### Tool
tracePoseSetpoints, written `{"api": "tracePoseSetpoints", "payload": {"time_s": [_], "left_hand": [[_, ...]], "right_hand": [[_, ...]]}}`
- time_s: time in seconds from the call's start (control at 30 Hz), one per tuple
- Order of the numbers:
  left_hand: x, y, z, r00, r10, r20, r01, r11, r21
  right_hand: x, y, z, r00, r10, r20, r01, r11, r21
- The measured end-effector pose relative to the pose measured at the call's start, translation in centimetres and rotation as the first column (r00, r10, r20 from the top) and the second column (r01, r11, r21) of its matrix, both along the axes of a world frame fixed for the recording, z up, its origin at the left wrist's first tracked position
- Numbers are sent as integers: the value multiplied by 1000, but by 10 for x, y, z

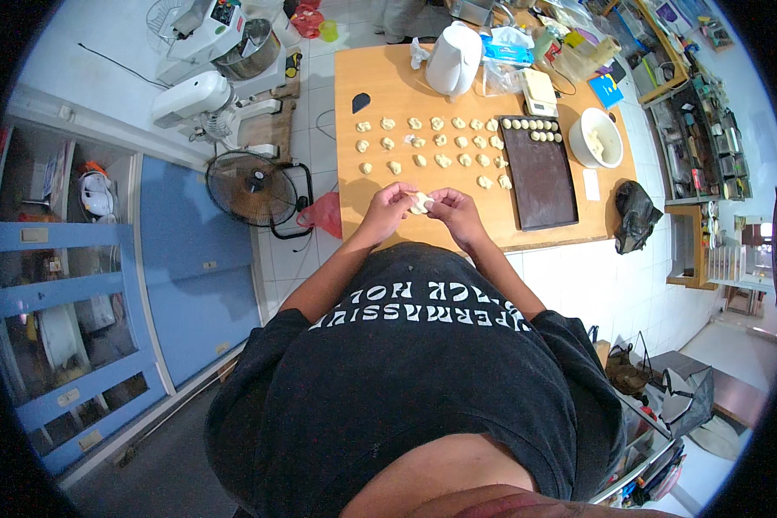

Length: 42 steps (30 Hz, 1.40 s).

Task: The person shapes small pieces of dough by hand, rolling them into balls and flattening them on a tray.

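Just over the near edge of the wooden table (380, 86), my left hand (392, 205) and my right hand (454, 211) meet around a small piece of dough (420, 204). Fingers of both hands pinch it from either side. Beyond them, rough dough pieces (441, 161) lie in rows on the table. To their right is a dark baking tray (544, 186), with several smooth round dough balls (540, 136) lined up at its far end. A white bowl (611, 136) with dough inside stands right of the tray.
A white kettle (453, 60), a kitchen scale (540, 91) and plastic bags crowd the table's far side. A dark scraper (361, 103) lies at far left. A black bag (636, 216) sits at the right edge. A floor fan (255, 186) and mixers (200, 102) stand left.
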<state>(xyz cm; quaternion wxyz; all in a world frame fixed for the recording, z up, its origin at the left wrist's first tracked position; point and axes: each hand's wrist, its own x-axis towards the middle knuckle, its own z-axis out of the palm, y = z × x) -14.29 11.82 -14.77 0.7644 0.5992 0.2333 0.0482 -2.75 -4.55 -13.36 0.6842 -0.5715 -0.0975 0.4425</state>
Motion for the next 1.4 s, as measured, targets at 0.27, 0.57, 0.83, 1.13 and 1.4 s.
{"api": "tracePoseSetpoints", "payload": {"time_s": [0.27,0.57,0.83,1.13,1.4], "left_hand": [[-4,-3,1,998,-65,-19,66,993,98],[-5,-8,-10,996,-54,-67,50,997,-65],[-6,-6,-4,994,-107,18,100,837,-538],[-5,1,-27,986,46,-163,-95,946,-311],[-3,-14,-3,999,-39,1,37,963,267]], "right_hand": [[-5,-5,0,994,14,110,-8,999,-53],[-6,-9,-1,992,38,119,-33,998,-45],[-7,-8,2,995,-4,104,2,1000,17],[-4,-6,1,986,-45,161,47,999,-4],[-4,-7,-6,986,-19,163,24,999,-30]]}}
